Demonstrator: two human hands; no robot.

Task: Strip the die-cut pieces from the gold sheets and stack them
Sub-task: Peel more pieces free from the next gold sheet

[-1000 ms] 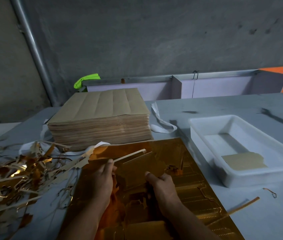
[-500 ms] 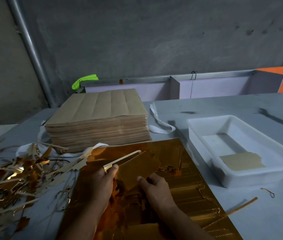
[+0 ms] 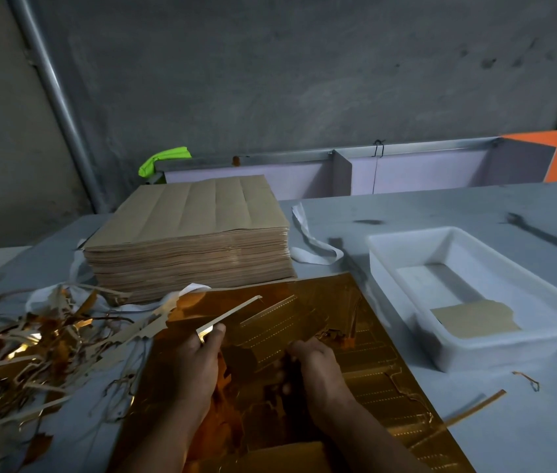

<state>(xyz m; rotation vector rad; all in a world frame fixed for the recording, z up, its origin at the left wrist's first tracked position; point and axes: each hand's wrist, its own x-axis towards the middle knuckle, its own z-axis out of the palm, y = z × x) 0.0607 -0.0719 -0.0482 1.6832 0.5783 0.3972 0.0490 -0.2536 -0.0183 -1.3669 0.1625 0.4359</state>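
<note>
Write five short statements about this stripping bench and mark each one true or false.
1. The left hand pinches a narrow gold strip. True.
2. The white tray is empty. False: a tan piece lies in the white tray.
3. The scrap pile lies left of the gold sheet. True.
4. The tall brown stack stands inside the tray. False: the brown stack stands on the table, left of the tray.
5. The right hand lies flat on bare table. False: the right hand grips a gold piece over the sheet.
</note>
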